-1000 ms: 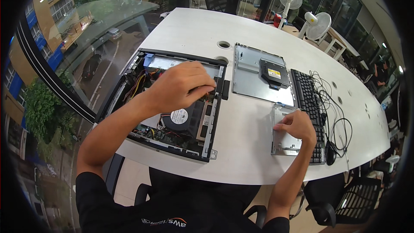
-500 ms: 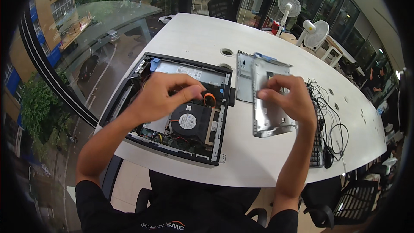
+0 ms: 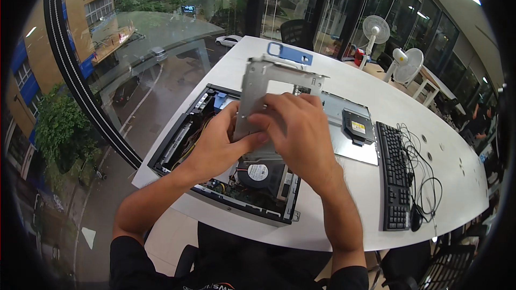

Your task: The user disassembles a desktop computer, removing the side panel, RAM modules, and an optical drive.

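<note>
A silver metal drive bracket (image 3: 255, 88) with a blue plastic latch (image 3: 293, 54) at its top is tilted upright above an open desktop computer case (image 3: 236, 207). My right hand (image 3: 299, 137) grips the bracket's face, fingers bent. Lower down on the left, my left hand (image 3: 217, 142) closes on its bottom edge, thumb in front and the other fingers largely hidden behind it. Inside the case, a black blower fan (image 3: 258, 174) shows below my hands, and yellow and dark wires (image 3: 192, 149) run near the left wall. The bracket and hands cover the case's middle.
To the right of the case, a black optical drive (image 3: 358, 127) lies on the removed metal cover (image 3: 357, 154). Beyond it are a black keyboard (image 3: 396, 182), a mouse (image 3: 416, 218) and tangled cables (image 3: 430, 182). A window borders the white table (image 3: 344, 225) on the left.
My right hand has brought the bracket left, from over the cover to above the case, and turned it upright. My left hand has come to grip it. The optical drive is now uncovered.
</note>
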`<state>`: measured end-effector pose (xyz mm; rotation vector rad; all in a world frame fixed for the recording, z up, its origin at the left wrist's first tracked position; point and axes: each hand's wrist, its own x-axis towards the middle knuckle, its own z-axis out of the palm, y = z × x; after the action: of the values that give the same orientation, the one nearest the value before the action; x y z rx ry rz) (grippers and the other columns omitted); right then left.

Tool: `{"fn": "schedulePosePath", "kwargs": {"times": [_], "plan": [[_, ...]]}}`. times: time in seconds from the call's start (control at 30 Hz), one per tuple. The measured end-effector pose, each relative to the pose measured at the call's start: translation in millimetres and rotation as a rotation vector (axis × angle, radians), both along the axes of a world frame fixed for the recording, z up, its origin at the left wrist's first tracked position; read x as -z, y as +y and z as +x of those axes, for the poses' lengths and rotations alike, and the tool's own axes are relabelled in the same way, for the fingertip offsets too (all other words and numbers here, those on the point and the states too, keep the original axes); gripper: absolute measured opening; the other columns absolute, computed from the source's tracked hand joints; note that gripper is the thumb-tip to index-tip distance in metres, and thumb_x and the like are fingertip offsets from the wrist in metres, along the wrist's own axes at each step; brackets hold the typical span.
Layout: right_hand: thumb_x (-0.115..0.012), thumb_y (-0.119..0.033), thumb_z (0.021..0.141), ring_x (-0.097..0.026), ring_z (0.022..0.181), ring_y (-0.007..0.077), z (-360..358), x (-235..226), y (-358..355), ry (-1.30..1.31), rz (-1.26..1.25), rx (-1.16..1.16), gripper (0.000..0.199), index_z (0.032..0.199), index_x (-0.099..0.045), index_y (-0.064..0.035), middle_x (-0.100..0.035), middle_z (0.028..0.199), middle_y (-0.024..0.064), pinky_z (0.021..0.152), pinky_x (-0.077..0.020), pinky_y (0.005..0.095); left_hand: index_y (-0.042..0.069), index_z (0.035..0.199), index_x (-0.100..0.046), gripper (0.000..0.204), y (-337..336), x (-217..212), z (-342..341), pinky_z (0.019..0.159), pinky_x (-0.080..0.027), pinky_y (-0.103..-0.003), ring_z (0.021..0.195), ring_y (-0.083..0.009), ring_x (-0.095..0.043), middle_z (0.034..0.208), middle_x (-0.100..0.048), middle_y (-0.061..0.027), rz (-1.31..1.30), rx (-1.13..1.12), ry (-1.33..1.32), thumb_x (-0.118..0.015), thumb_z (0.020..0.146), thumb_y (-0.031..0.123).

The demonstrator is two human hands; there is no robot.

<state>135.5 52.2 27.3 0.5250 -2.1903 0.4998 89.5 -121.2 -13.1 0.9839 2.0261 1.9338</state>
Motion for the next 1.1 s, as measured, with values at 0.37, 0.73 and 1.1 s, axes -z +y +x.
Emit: {"fn": "schedulePosePath", "kwargs": {"times": [0.37,0.73,1.1], "plan": [[-0.077,-0.011,0.086,-0.067,0.091,0.0173,-24,17,26,-0.093,-0.600,-0.133,0.043,0.126,-0.062,-0.0039,-0.068,0.110,0.0119,0.071,-0.0568,0.0291,0.000,0.135,-0.052,0.052,-67,12,-27,0.097,-0.047,-0.030,0.109,-0.0134,-0.061,0.120,-0.064,-0.0071,0.075,-0.029,-0.166,-0.074,0.092,0.020],[-0.068,-0.025,0.096,-0.071,0.082,0.0182,-45,12,-8,-0.698,-0.759,-0.215,0.035,0.112,-0.063,0.0051,-0.068,0.096,0.0119,0.056,-0.0594,0.0300,-0.001,0.144,-0.042,0.061,-78,7,-36,0.096,-0.047,-0.029,0.110,-0.0161,-0.061,0.122,-0.065,-0.0120,0.135,-0.031,-0.196,-0.070,0.095,0.021],[-0.062,-0.031,0.100,-0.064,0.068,0.0126,-87,35,-27,-0.784,-0.898,-0.256,0.036,0.095,-0.065,0.0052,-0.063,0.085,0.0071,0.048,-0.0565,0.0289,0.008,0.120,-0.066,0.041,-97,-7,-49,0.102,-0.045,-0.039,0.119,-0.0308,-0.058,0.125,-0.063,-0.0124,-0.524,-0.347,0.934,-0.077,0.081,0.016]]}}
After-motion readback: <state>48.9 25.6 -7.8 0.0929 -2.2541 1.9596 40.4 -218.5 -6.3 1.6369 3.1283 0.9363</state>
